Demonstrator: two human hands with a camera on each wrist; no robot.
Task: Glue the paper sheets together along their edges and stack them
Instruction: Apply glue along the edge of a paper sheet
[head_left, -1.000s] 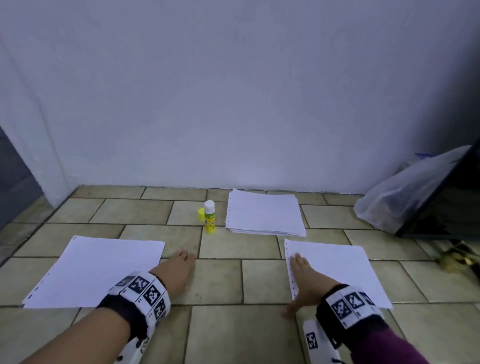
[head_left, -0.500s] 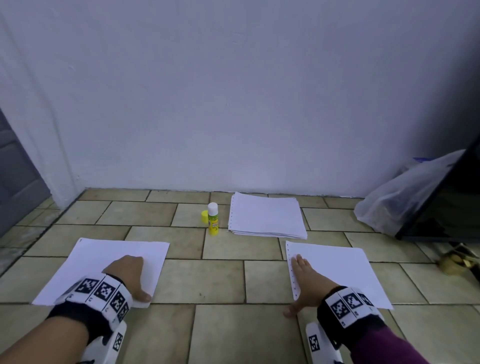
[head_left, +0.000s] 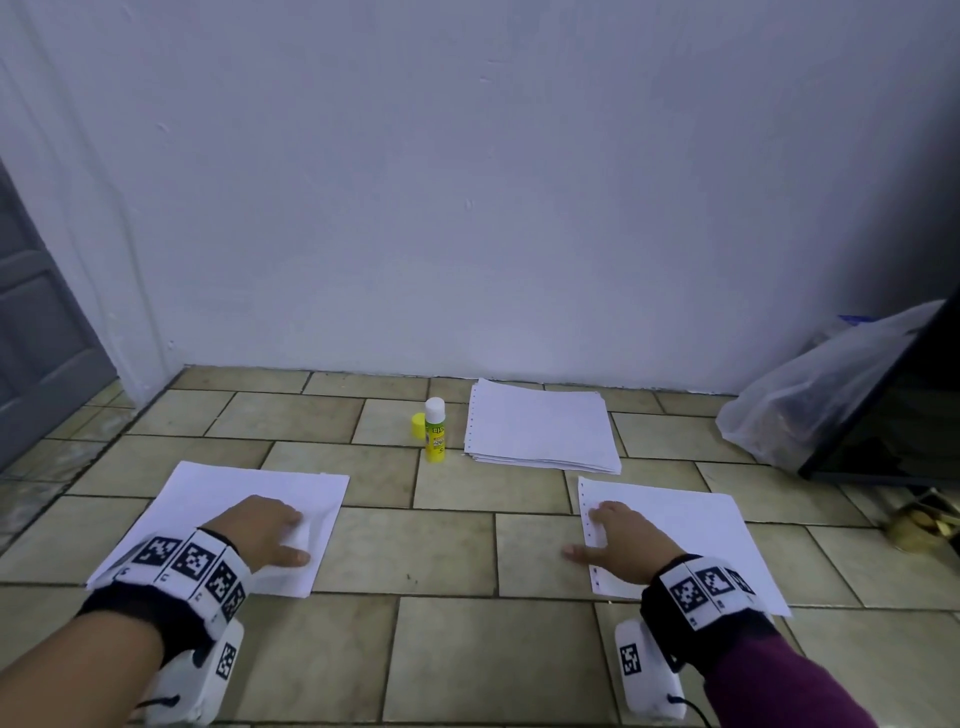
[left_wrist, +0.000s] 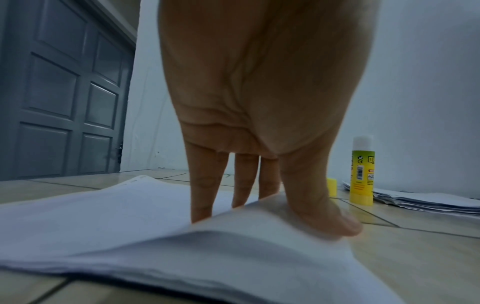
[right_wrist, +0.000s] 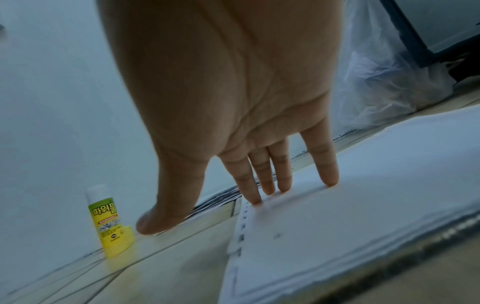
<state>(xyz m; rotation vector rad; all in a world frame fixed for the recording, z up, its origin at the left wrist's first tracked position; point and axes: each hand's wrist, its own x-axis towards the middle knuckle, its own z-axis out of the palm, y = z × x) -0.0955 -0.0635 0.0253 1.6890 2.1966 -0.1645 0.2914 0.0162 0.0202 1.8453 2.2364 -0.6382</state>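
Note:
Two single white sheets lie on the tiled floor. My left hand rests on the right part of the left sheet and pinches up a fold of it between thumb and fingers; the left wrist view shows the raised fold. Straight fingers of my right hand press on the punched left edge of the right sheet, with the thumb on the tile. A yellow glue stick stands uncapped by its yellow cap, left of a paper stack near the wall.
A clear plastic bag and a dark leaning panel fill the right corner. A grey door is at the far left. The white wall closes the back. Bare tiles separate the two sheets.
My left hand moved left from the bare tile onto the left sheet and raised a fold near its right edge. The right hand stayed on the right sheet's edge.

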